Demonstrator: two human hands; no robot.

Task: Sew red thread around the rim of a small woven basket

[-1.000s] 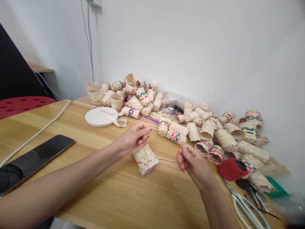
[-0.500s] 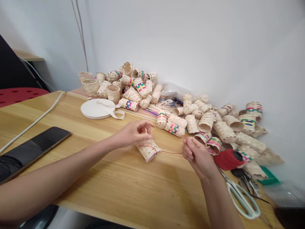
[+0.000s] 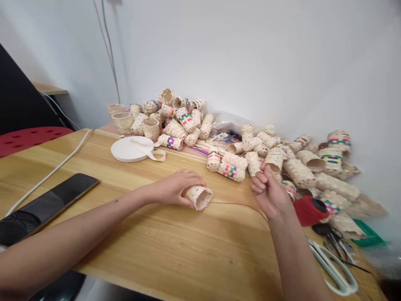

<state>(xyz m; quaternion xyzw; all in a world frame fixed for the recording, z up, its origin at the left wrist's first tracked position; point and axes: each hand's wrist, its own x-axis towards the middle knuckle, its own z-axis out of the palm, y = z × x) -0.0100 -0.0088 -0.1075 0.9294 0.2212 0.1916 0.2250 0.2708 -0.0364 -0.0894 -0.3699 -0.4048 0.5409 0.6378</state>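
My left hand (image 3: 177,187) is wrapped round a small woven basket (image 3: 200,196) lying on its side on the table. Its open mouth faces toward me and to the right, with red stitches along the rim. A red thread (image 3: 234,203) trails from that rim across the wood to beneath my right hand (image 3: 266,190). Raised to the right of the basket, my right hand is closed in a pinch on the thread. Whether a needle is also between the fingertips is too small to tell.
Behind lies a pile of woven baskets (image 3: 186,119), some with coloured bands. A white ribbon roll (image 3: 130,149) and a phone (image 3: 72,190) are on the left. A red thread spool (image 3: 311,210), scissors (image 3: 336,271) and a green tray (image 3: 371,234) lie to the right.
My left hand has come down from above the basket and taken hold of it, turning its mouth more toward me. My right hand has moved slightly right and up, and the thread now curves more loosely.
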